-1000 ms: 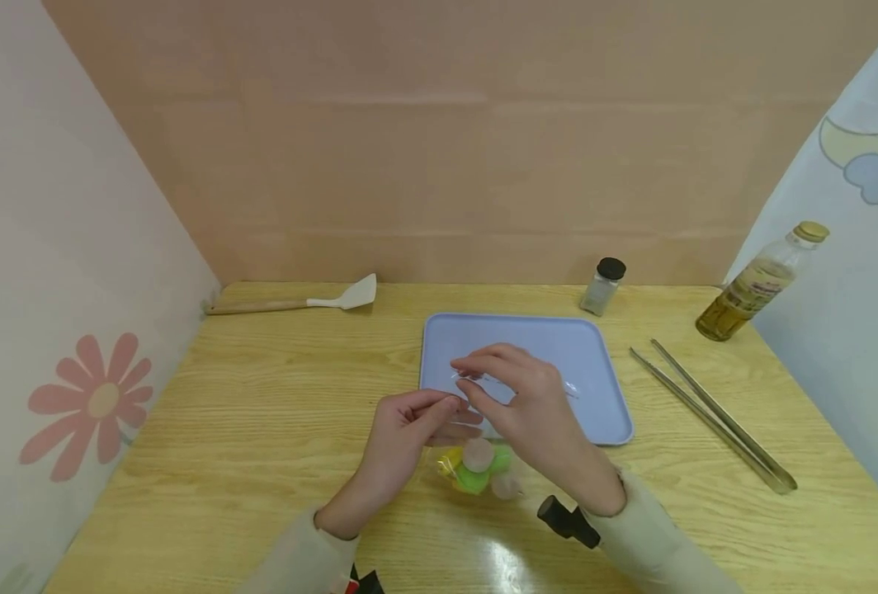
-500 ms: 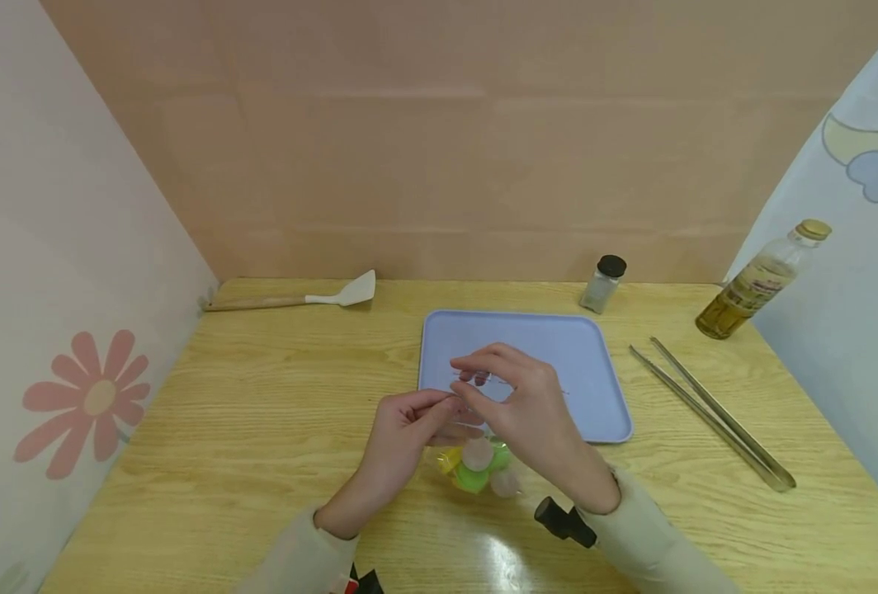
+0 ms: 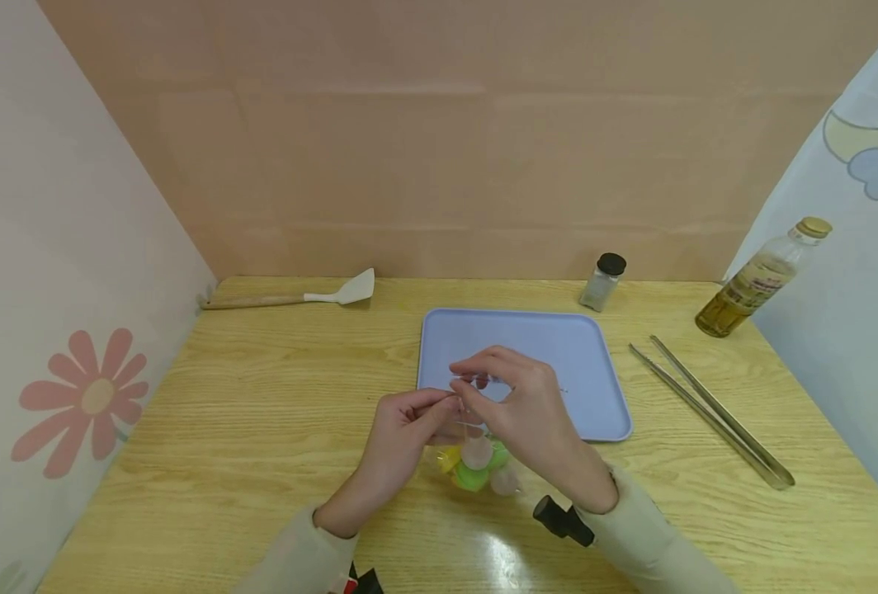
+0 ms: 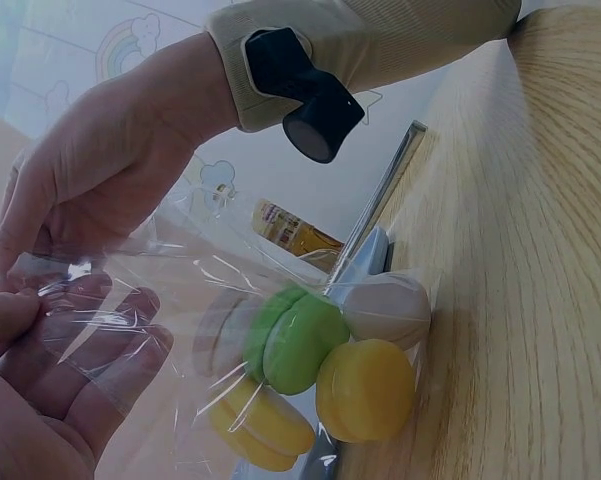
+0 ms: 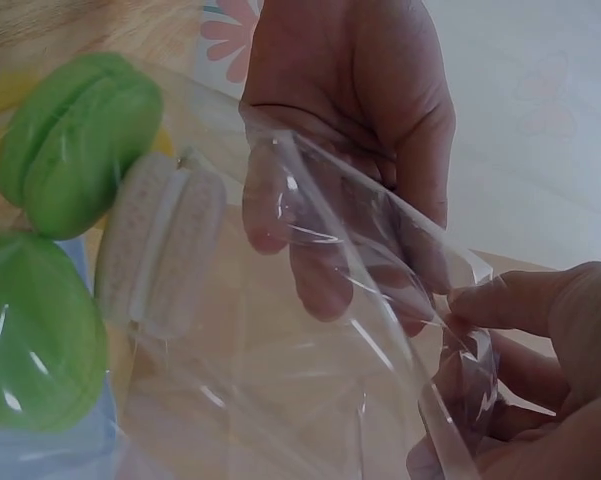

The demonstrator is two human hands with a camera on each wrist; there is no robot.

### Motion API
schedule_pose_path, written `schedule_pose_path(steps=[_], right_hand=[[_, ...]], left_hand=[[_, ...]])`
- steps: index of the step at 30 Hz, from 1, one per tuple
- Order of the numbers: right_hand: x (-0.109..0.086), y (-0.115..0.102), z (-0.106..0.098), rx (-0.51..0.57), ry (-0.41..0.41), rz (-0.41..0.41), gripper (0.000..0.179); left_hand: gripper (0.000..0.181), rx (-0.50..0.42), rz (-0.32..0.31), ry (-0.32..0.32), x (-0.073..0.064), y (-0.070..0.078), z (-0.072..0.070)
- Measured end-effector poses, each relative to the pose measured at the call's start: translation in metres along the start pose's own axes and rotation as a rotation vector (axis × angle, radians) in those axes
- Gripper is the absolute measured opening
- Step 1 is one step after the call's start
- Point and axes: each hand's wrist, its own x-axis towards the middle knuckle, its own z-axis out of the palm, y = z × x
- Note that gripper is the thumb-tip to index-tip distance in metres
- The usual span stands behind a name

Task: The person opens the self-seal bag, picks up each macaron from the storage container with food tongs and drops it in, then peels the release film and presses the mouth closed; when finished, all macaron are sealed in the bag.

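Note:
A clear plastic bag (image 4: 195,300) with several macarons in it hangs between my hands, just above the table's near part. Green (image 4: 298,340), yellow (image 4: 368,390) and pale pink (image 5: 162,245) macarons are bunched at its bottom. My left hand (image 3: 409,422) pinches the bag's upper edge between thumb and forefinger, its other fingers stretched behind the film. From the other side my right hand (image 3: 534,404) holds the same edge with thumb and fingertips, seen closely in the right wrist view. The film is so clear that its mouth is hard to make out.
Behind the hands lies a light-blue tray (image 3: 595,371). Metal tongs (image 3: 714,417) lie to its right, with an oil bottle (image 3: 754,285) beyond. A black-capped jar (image 3: 602,283) stands behind the tray. A spatula (image 3: 298,299) with a wooden handle lies at the back left.
Both hands keep their hold on the bag in nearly the same place. The right fingers have shifted slightly along its edge. The head view has tilted a little downward.

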Motion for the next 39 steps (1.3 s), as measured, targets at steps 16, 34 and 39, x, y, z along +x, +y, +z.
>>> schedule_pose_path(steps=[16, 34, 39], right_hand=[[-0.0023, 0.0013, 0.0038, -0.054, 0.056, -0.037, 0.01], [-0.0028, 0.004, 0.0064, -0.068, 0.065, -0.104, 0.009], [-0.0037, 0.0059, 0.0086, -0.055, 0.103, -0.128, 0.009]], left_hand=[[0.027, -0.002, 0.023, -0.008, -0.0016, -0.0001, 0.0016], [0.027, 0.018, 0.012, 0.0, -0.0019, 0.0014, 0.0025], [0.027, 0.008, 0.012, -0.006, -0.0019, 0.0004, 0.0024]])
